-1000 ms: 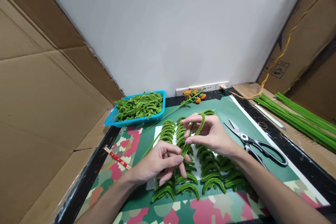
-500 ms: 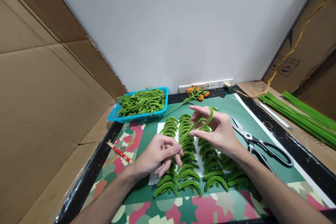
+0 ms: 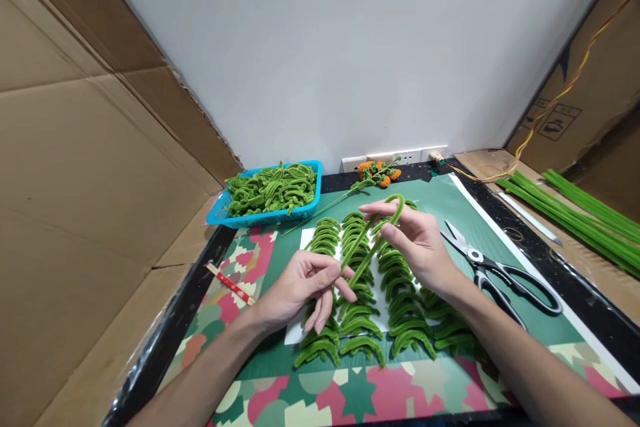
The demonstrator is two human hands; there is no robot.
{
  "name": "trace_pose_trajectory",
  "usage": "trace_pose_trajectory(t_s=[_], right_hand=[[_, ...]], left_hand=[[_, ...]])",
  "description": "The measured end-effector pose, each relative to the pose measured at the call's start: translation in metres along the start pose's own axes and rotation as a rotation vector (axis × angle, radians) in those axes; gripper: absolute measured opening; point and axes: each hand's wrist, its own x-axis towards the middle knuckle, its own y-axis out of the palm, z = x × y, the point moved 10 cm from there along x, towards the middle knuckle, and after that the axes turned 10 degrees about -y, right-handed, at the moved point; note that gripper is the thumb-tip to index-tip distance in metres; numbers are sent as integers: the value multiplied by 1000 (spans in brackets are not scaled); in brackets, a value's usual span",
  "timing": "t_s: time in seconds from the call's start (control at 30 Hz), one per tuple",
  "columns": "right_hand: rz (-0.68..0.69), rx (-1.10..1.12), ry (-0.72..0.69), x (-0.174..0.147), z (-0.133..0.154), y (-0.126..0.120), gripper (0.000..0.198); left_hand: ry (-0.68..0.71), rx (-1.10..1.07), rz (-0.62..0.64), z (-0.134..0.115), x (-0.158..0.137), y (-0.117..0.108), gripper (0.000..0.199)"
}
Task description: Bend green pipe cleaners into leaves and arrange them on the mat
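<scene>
A green pipe cleaner [image 3: 371, 255], bent into a long loop, is held up between my two hands. The thumb and fingers of my left hand [image 3: 316, 281] pinch its lower ends. Near the rounded top of the loop, my right hand [image 3: 414, 240] grips it, with the bend standing up by the fingers. Beneath both hands, curved green pipe-cleaner pieces [image 3: 361, 327] lie in several columns, partly on white paper [image 3: 294, 330]. My hands hide some of them.
A blue basket [image 3: 260, 219] heaped with twisted green pieces stands at the back left. Right of my hands lie scissors [image 3: 475, 257] with open blades, and straight green pipe cleaners [image 3: 575, 233]. Orange flowers [image 3: 384, 173] lie near the wall socket. Paper-wrapped chopsticks [image 3: 233, 285] are at left.
The pipe cleaner has gone from an open hook to a narrow loop, its other end now down by my left hand. My right fingers have shifted along it.
</scene>
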Motion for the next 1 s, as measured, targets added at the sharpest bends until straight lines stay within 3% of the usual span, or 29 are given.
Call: trace_pose_trajectory(t_s=[0.13,0.37,1.0], right_hand=[[-64,61,2,1,0,-3,31],[-157,117,33,2,-4,-9,28],[-170,82,30,-1,-5,-5,25]], left_hand=[[-44,54,68,2,-2,8,48],[-55,-22,68,1,-2,11,46],[-46,-50,97,2,-1,16,31]])
